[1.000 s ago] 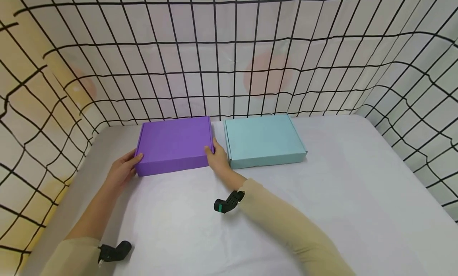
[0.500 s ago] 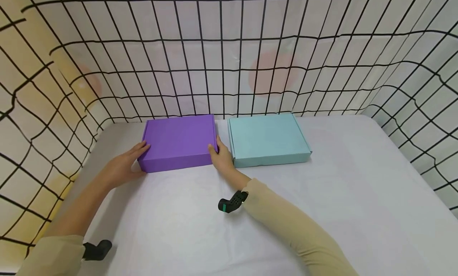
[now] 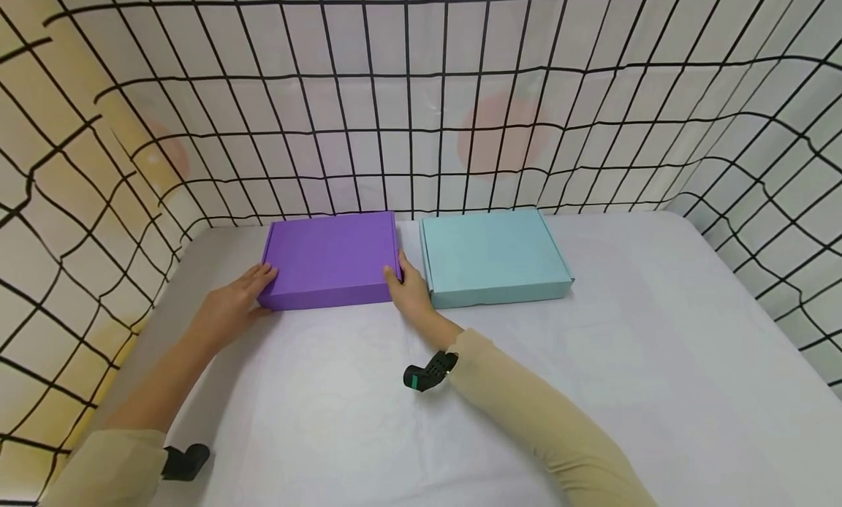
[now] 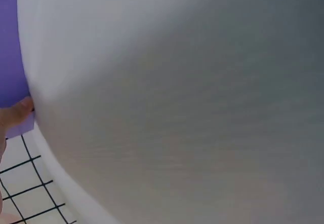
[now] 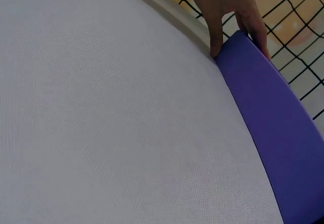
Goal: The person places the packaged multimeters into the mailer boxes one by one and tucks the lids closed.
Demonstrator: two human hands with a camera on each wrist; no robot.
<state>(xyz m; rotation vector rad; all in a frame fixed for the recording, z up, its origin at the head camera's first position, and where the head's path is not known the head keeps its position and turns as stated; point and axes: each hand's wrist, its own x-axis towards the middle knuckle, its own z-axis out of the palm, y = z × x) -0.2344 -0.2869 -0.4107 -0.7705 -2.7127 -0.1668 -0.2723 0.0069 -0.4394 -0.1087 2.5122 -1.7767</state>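
Observation:
A closed purple cardboard box (image 3: 332,258) lies flat at the far side of the white surface, against the black grid. At its front left corner is my left hand (image 3: 228,310), fingers along the left side. The right wrist view shows that left hand (image 4: 12,115) only if viewed from across; there the thumb and fingers straddle the box corner. My right hand (image 3: 409,294) holds the front right corner, thumb at the front edge and fingers down the right side, partly hidden. Close beside it, on the right, lies a closed light blue cardboard box (image 3: 493,255).
Black wire grid (image 3: 411,131) rises behind the boxes and along both sides. White cloth (image 3: 329,405) covers the surface. A black wrist camera (image 3: 186,463) sits on the left forearm, and another black wrist camera (image 3: 430,372) on the right.
My left hand has shifted round to the front left corner, its thumb no longer on top. The purple box's left end has slid slightly back, straightening it. The light blue box stays put.

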